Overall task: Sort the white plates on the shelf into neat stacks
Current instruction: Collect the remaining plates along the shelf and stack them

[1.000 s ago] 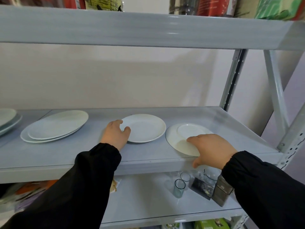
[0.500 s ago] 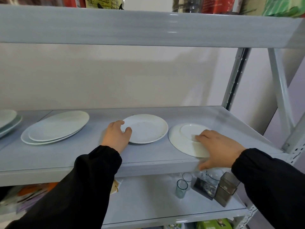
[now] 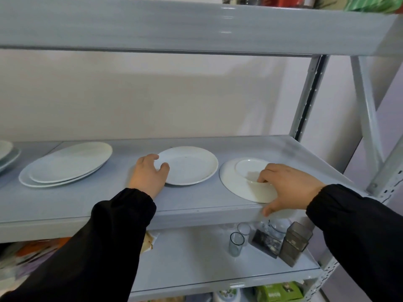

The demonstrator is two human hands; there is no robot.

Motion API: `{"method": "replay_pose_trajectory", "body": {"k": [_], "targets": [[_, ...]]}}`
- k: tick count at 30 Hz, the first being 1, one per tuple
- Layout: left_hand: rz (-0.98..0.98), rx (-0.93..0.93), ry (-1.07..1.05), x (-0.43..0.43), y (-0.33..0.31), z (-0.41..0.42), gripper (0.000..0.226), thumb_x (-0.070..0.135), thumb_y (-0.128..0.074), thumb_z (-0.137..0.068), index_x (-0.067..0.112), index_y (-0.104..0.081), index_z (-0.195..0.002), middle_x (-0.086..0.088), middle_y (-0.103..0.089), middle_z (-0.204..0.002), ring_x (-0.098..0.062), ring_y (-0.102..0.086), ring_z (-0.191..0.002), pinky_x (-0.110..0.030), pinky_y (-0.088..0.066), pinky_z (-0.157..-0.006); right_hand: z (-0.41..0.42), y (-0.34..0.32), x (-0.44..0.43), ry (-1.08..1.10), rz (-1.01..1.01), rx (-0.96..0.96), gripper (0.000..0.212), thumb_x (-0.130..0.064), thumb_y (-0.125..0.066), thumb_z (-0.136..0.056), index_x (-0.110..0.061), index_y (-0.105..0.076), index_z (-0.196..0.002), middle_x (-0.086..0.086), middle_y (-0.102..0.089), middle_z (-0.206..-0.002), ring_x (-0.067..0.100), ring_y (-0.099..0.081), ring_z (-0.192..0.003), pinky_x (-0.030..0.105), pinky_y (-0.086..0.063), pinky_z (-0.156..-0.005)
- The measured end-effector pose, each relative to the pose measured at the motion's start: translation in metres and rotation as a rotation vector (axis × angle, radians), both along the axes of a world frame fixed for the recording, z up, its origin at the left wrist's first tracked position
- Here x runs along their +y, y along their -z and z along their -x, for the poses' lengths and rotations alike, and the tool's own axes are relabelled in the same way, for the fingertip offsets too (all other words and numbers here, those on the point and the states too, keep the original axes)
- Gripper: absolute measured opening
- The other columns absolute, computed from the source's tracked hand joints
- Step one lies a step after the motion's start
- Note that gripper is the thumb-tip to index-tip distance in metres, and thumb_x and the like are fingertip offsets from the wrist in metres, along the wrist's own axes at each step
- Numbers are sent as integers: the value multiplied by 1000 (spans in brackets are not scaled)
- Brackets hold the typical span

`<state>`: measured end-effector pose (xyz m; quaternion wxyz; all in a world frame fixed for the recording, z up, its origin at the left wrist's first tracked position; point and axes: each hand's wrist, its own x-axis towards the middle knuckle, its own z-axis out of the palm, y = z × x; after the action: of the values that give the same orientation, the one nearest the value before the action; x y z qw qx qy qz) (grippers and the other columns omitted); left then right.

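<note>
On the grey shelf (image 3: 192,199) a round white plate (image 3: 192,165) lies in the middle. My left hand (image 3: 148,174) grips its left rim, thumb on top. To its right a white plate (image 3: 235,182) lies upside down, its foot ring showing, at the shelf's front edge. My right hand (image 3: 287,188) holds its near rim, fingers curled on top at the foot ring and thumb below the front edge. Further left, two white plates (image 3: 65,165) are stacked, slightly offset. More plates (image 3: 6,151) are cut off at the far left.
The shelf above (image 3: 196,27) hangs low over the plates. A metal upright (image 3: 305,99) and a diagonal brace stand at the right end. The lower shelf carries glasses (image 3: 236,244), a dark box (image 3: 295,243) and other small items.
My right hand has slid further onto the upside-down plate, fingers now curled at its foot ring and thumb under the rim. My left hand stays on the middle plate's rim.
</note>
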<state>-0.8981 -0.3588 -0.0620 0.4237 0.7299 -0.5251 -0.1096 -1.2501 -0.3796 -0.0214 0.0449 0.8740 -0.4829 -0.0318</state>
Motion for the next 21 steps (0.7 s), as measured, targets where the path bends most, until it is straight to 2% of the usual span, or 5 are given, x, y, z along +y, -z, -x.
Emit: {"method": "replay_pose_trajectory", "body": {"k": [5, 12, 16, 19, 21], "targets": [[7, -19, 1, -1, 2, 0, 48, 33, -51, -95, 14, -47, -139, -5, -43, -145, -12, -46, -98, -25, -32, -90, 12, -5, -11, 131, -202, -84, 122, -87, -64, -54, -26, -26, -153, -11, -27, -157, 13, -34, -140, 27, -28, -113], [7, -57, -19, -4, 4, -1, 48, 33, -53, -93, 15, -49, -137, -7, -44, -144, -24, -46, -126, -29, -35, -96, 35, 2, -36, 270, -58, -134, 82, -79, -59, -72, -25, -45, -131, -9, -47, -137, 16, -52, -111, 33, -42, -96], [254, -253, -5, 9, -5, 12, 40, 26, -54, -91, 11, -55, -128, -8, -50, -132, -26, -40, -125, -32, -33, -103, 35, 0, -35, 193, -79, -207, 53, -72, -64, -73, -30, -55, -103, -14, -51, -113, 14, -54, -98, 34, -43, -93], [351, -271, 264, 22, -20, 57, 39, 26, -53, -88, 17, -57, -125, 1, -51, -125, -15, -53, -107, -27, -43, -95, 46, 1, -41, 231, -80, -473, 40, -69, -57, -80, -32, -65, -92, -11, -61, -109, 12, -56, -103, 33, -41, -96], [241, -224, 473, 23, -26, 98, 40, 27, -55, -91, 19, -54, -131, 5, -49, -127, -7, -56, -101, -21, -44, -93, 52, 2, -46, 378, -126, -703, 44, -66, -50, -89, -32, -66, -112, -5, -61, -126, 17, -55, -116, 32, -37, -99]]}}
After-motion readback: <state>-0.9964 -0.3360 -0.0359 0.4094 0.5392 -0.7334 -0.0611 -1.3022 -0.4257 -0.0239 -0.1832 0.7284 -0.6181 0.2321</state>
